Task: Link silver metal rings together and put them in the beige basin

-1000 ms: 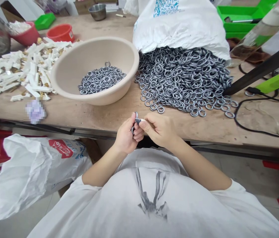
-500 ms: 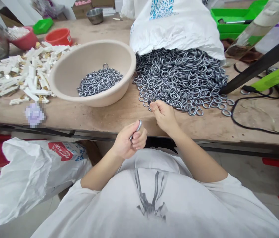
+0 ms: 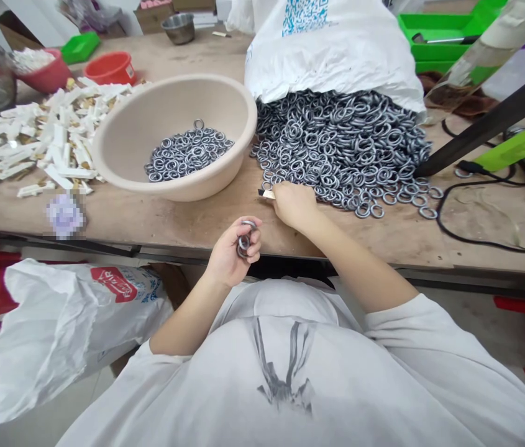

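Observation:
My left hand (image 3: 235, 251) is curled around grey rings (image 3: 243, 243), at least two of them, just above the table's front edge. My right hand (image 3: 294, 203) is closed on a small pale tool with a dark slanted tip (image 3: 266, 194); its kind is not clear, and the rest is hidden in my fingers. That hand lies at the near left edge of a large heap of grey rings (image 3: 341, 143). Left of the heap stands a beige basin (image 3: 127, 155) with more rings (image 3: 187, 155) in it.
The heap spills from a white sack (image 3: 332, 62). White pieces (image 3: 64, 136) lie left of the basin. A dark post (image 3: 490, 118) and black cable (image 3: 476, 245) are at right. An open white bag (image 3: 52, 329) stands below the table's left side.
My right hand has moved left and turned, so the tool's tip now points left. My left hand has shifted slightly left and opened a little, showing more of the rings.

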The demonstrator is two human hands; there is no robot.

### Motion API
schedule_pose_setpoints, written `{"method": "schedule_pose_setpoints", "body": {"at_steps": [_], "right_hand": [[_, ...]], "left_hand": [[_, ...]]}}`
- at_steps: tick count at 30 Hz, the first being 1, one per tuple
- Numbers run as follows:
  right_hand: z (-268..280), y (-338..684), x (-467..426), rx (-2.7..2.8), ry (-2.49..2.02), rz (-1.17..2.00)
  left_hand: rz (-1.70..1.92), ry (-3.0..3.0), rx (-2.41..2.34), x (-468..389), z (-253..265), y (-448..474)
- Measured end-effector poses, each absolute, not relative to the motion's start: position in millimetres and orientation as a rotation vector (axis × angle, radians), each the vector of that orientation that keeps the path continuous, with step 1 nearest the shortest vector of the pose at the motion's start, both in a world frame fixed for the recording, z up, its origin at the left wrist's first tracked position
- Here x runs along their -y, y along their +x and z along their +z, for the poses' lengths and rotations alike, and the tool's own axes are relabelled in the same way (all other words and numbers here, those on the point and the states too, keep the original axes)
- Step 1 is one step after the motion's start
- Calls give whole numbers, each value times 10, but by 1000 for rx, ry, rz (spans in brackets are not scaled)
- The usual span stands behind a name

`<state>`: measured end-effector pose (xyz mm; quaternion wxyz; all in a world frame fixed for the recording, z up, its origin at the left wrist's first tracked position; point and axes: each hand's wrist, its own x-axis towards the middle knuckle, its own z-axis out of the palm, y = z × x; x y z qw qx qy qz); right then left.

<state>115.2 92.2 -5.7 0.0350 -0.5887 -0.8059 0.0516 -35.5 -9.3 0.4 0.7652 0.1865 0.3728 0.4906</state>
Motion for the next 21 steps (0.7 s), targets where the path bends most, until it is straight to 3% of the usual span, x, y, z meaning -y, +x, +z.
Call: {"method": "schedule_pose_setpoints", "body": {"at_steps": [21], "right_hand": [[-65, 1128, -794, 2356, -1572, 344]], "left_hand": [[1407, 354, -1014, -192, -137, -318]]}}
